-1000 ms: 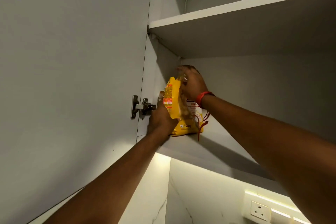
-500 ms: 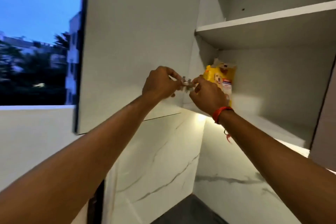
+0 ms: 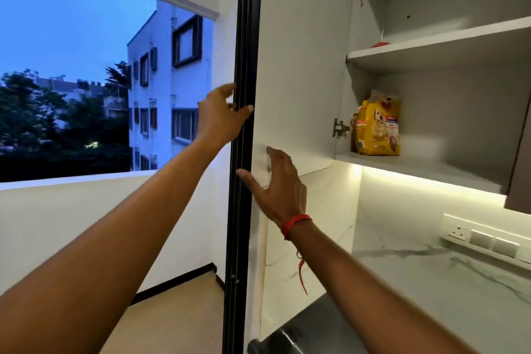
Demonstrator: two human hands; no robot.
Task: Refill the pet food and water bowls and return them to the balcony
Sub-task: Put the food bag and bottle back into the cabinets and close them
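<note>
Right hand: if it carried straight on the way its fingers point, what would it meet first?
Most likely the open cabinet door: the right hand has its fingertips up against the door's lower inside face, possibly touching already; depth is unclear.

Bag point(image 3: 377, 126) – yellow, with a pale golden dog printed on front, red label band at left, white panel at right, brown patch low right. Cabinet door point(image 3: 298, 66) flat white-grey; shelves point(image 3: 436, 43) white, interior grey. Small red thing point(image 3: 380, 44) on upper shelf (too little shows to tell what). Frame point(image 3: 244, 123) black. Wall tiles point(image 3: 330, 210) white marble with thin grey veins; counter point(image 3: 445, 282) same pattern. Warm yellow-white light strip point(image 3: 431, 181) under cabinet. Socket strip point(image 3: 485, 238) white. Red thread band point(image 3: 294, 224) on right wrist, loose end hanging. Outside – deep blue sky point(image 3: 71, 23), white building point(image 3: 169, 80) with dark window frames, dark green trees point(image 3: 43, 123). Balcony floor point(image 3: 172, 310) tan.
</note>
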